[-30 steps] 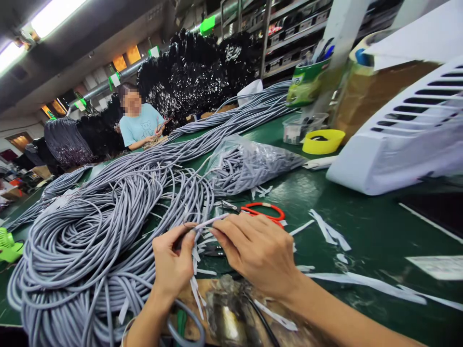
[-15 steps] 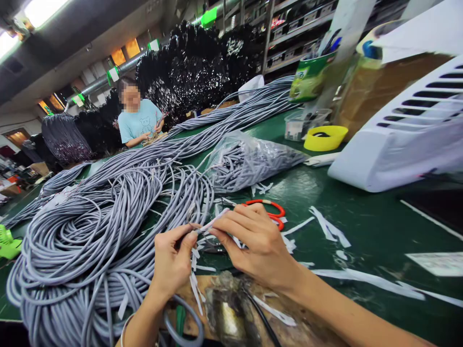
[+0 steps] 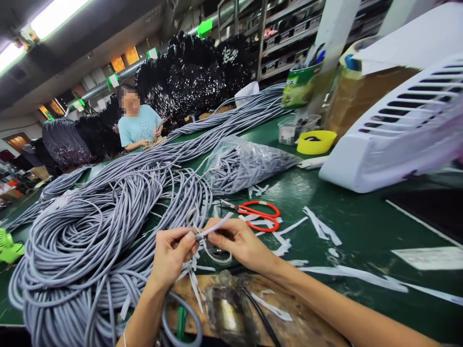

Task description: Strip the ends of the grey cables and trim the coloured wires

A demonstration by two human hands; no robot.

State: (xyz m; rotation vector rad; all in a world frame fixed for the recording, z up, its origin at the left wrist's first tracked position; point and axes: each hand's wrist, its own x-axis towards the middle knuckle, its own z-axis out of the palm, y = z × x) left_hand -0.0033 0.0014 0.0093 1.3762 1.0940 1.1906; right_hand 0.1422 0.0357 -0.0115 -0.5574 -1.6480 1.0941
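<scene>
My left hand [image 3: 172, 256] and my right hand [image 3: 237, 242] meet over the near edge of the green table [image 3: 361, 226]. Both pinch the end of a thin grey cable [image 3: 216, 225], which sticks up to the right between the fingertips. A loop of the same cable hangs below my right hand. A big heap of grey cable coils [image 3: 101, 231] lies to the left. Red-handled scissors [image 3: 258, 216] lie just beyond my right hand. White paper strips [image 3: 320, 226] are scattered around.
A plastic bag of grey cable pieces [image 3: 246, 164] lies behind the scissors. A white slatted housing [image 3: 398, 130], a yellow bowl [image 3: 316, 141] and a green can [image 3: 298, 86] stand at the right. Another person in a light-blue shirt [image 3: 139, 126] sits across the table.
My right hand has drawn back toward me and lower, uncovering the scissors. The cable end stays pinched between both hands, and a loop now shows under my right hand.
</scene>
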